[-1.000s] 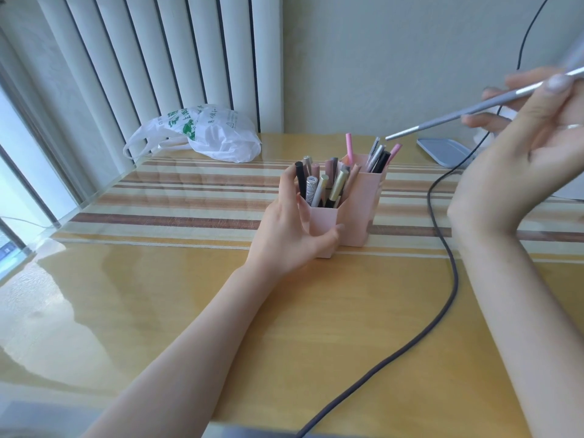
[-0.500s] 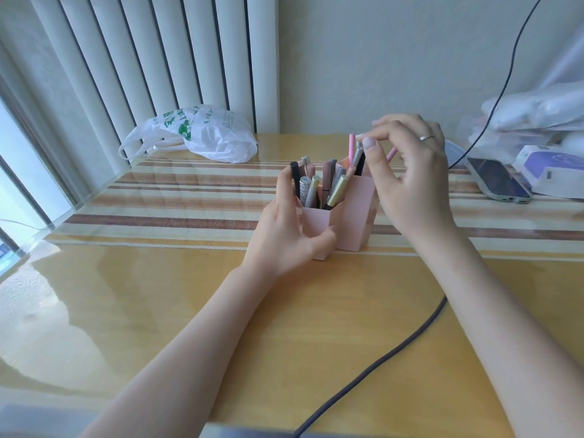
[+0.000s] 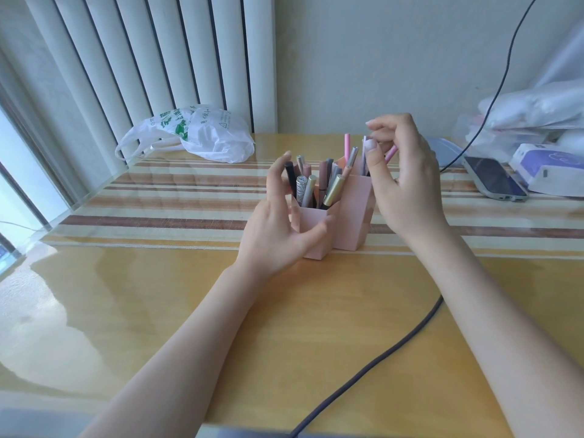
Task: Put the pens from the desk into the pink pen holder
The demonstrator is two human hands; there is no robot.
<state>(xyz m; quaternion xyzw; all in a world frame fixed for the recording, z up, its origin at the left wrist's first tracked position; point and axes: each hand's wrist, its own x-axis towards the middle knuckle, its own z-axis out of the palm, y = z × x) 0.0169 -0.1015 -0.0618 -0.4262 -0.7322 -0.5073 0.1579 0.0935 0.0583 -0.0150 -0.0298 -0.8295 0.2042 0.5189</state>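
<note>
The pink pen holder (image 3: 350,216) stands mid-desk on the striped mat, with several pens (image 3: 331,188) upright in its two compartments. My left hand (image 3: 278,229) cups loosely around the lower front compartment. Its fingers are spread beside the pens and its thumb lies against the front face. My right hand (image 3: 407,181) hovers at the taller rear compartment. Its fingers are apart, and the thumb is next to the top of a grey pen (image 3: 364,156) standing inside. A pink pen (image 3: 347,147) sticks up beside it.
A dark cable (image 3: 379,361) snakes over the desk from the front edge past my right arm to the wall. A white plastic bag (image 3: 202,134) lies at the back left. A phone (image 3: 493,178), a white-purple device (image 3: 550,169) and clear bags sit at the right.
My right hand carried the long grey pen down from the upper right and set it in the rear compartment. Its fingers have come apart. My left hand's grip on the holder has loosened.
</note>
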